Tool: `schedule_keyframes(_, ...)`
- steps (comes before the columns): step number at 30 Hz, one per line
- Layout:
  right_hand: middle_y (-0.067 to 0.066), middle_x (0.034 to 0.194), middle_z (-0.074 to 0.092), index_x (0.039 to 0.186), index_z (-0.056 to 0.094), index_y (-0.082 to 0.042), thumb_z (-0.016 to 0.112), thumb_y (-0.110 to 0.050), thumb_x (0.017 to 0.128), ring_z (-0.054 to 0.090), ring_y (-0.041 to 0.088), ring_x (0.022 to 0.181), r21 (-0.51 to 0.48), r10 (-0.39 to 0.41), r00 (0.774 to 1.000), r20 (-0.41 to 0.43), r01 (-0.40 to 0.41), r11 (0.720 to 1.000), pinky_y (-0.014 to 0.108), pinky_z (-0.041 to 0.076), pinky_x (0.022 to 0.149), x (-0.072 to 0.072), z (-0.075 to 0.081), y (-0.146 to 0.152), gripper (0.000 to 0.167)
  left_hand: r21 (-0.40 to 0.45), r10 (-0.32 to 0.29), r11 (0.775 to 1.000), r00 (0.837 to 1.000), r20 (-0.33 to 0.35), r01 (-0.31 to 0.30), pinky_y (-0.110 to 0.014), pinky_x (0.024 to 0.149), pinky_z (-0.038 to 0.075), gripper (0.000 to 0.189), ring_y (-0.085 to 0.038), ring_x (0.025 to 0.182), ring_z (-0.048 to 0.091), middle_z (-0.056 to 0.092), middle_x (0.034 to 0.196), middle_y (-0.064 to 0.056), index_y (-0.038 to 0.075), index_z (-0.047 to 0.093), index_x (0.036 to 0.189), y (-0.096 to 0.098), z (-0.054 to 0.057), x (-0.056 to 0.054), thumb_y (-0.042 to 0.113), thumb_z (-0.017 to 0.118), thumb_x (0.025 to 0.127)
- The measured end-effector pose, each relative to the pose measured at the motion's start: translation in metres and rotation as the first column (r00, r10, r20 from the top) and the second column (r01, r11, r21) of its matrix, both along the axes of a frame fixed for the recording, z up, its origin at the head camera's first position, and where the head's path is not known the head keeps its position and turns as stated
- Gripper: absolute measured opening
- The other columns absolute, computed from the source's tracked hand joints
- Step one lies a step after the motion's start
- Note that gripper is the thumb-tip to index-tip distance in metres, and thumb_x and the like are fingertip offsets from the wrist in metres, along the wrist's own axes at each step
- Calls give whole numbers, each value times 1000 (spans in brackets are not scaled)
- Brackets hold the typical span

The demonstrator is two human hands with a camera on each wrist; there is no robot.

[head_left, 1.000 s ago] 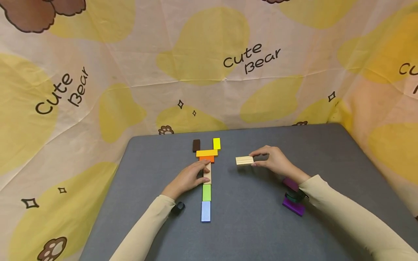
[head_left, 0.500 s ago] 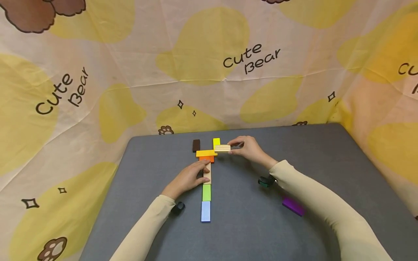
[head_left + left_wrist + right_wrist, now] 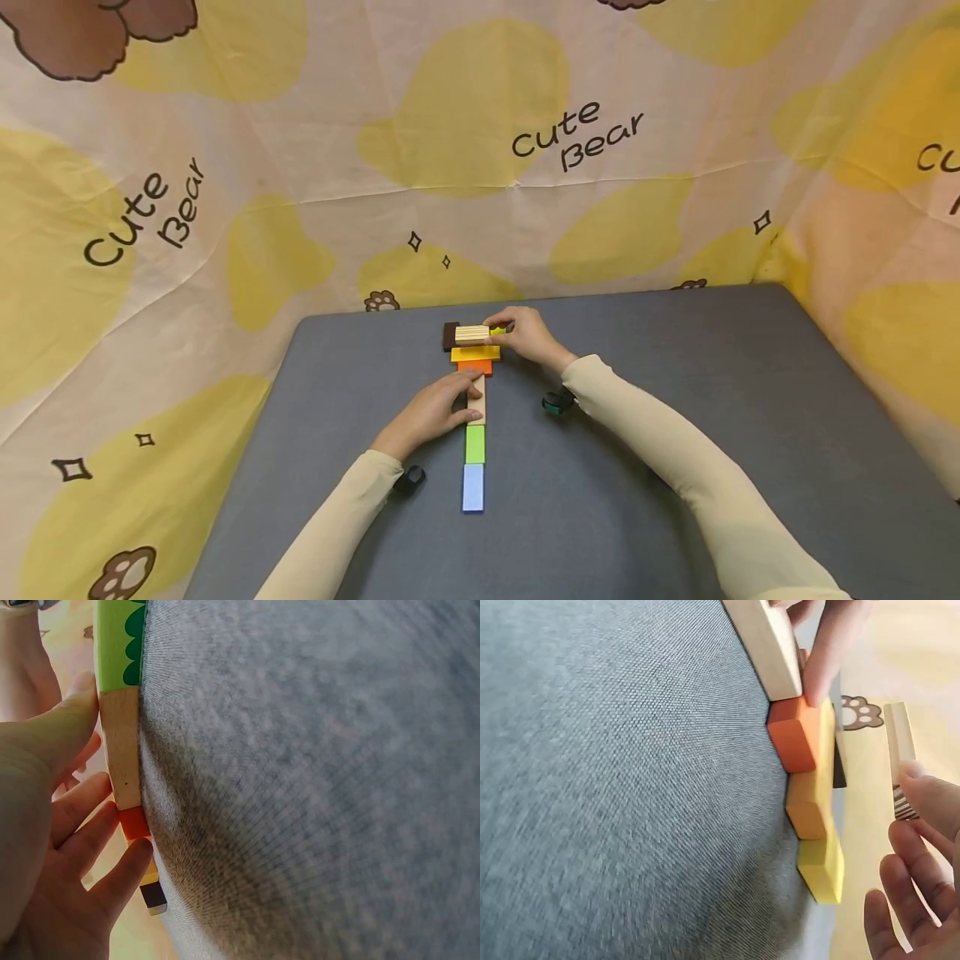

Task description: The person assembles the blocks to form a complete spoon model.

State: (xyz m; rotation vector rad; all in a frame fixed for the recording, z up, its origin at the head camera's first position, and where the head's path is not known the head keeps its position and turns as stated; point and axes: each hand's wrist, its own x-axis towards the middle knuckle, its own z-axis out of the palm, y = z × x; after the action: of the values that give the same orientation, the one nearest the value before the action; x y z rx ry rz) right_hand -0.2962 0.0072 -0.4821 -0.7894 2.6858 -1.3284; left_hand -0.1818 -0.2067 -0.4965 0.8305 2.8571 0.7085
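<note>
In the head view, my left hand (image 3: pixel 433 408) rests along a plain wooden block (image 3: pixel 477 404) in a row of blocks, its thumb and fingertips spread on top. Its fingers reach the orange block (image 3: pixel 791 735) in the right wrist view. My right hand (image 3: pixel 528 337) pinches a striped wooden block (image 3: pixel 471 334) by its right end, thumb against the stripes (image 3: pixel 905 802) in the right wrist view. That block hovers crosswise at the far end, overlapping the gap between a dark brown block (image 3: pixel 450 337) and a yellow block (image 3: pixel 821 874). The right fingers partly hide the yellow one in the head view.
An amber block (image 3: pixel 476 354) lies crosswise behind the orange one. Nearer me, a green block (image 3: pixel 476 444) and a light blue block (image 3: pixel 473 487) continue the row. A grey table (image 3: pixel 337 367) lies beneath; a printed cloth (image 3: pixel 450 125) hangs close behind its far edge.
My right hand has carried the striped wooden block leftward and away from me, over the row's far end. My left hand has stayed put. The right sleeve now covers the purple block.
</note>
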Motion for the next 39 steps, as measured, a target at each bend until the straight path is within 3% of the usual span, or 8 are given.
schedule_keyframes(6, 5, 108, 72, 113, 76, -14, 79, -26, 85, 65, 25, 98, 14, 0, 1000, -18, 0, 1000, 35, 52, 81, -6, -9, -8, 31, 4, 1, 1000, 1000, -5, 0, -43, 114, 43, 66, -23, 140, 49, 68, 123, -4, 7, 48, 145, -1, 0, 0, 29, 74, 89)
schedule_keyframes(15, 6, 106, 69, 114, 75, -12, 79, -26, 85, 60, 20, 91, 29, -32, 999, 25, 31, 999, 31, 50, 78, -10, -18, -8, 33, 9, -13, 1000, 1000, -18, 13, -43, 111, 46, 70, -23, 131, 56, 69, 117, -3, 6, 46, 147, 0, -1, 1, 29, 75, 88)
schedule_keyframes(20, 7, 105, 67, 115, 75, -12, 78, -26, 86, 58, 21, 89, 31, -43, 999, 32, 42, 999, 30, 48, 76, -11, -20, -5, 33, 7, -4, 1000, 1000, -8, 4, -44, 115, 42, 70, -24, 137, 51, 68, 122, -4, 6, 45, 147, 0, 0, 1, 29, 74, 88)
schedule_keyframes(24, 7, 105, 66, 115, 75, -12, 78, -27, 86, 56, 20, 87, 35, -45, 998, 35, 44, 998, 29, 46, 74, -13, -21, -4, 33, 5, -4, 1000, 1000, -2, 4, -45, 118, 39, 67, -24, 143, 45, 63, 136, -7, 8, 47, 146, 0, 0, 0, 31, 74, 89)
schedule_keyframes(26, 7, 105, 66, 115, 75, -12, 78, -27, 85, 56, 21, 88, 42, -45, 998, 39, 44, 998, 30, 46, 75, -14, -22, -5, 34, 7, -5, 1000, 1000, -2, 5, -45, 119, 37, 66, -25, 145, 43, 61, 139, -9, 8, 48, 145, 0, 0, 0, 31, 73, 89)
schedule_keyframes(32, 6, 110, 66, 115, 75, -12, 79, -26, 85, 58, 23, 99, 39, -50, 997, 64, 47, 998, 36, 50, 85, -15, -26, -6, 34, 9, -10, 1000, 1000, -2, 10, -44, 116, 41, 63, -24, 141, 47, 65, 129, -6, 7, 51, 142, 1, 0, 0, 30, 74, 89)
schedule_keyframes(39, 6, 111, 66, 116, 74, -12, 78, -27, 85, 56, 24, 100, 80, -50, 998, 49, 46, 996, 37, 47, 88, -16, -24, -7, 35, 11, -6, 1000, 1000, -6, 6, -44, 116, 40, 61, -24, 142, 46, 65, 130, -6, 6, 53, 141, 1, -1, 0, 30, 74, 88)
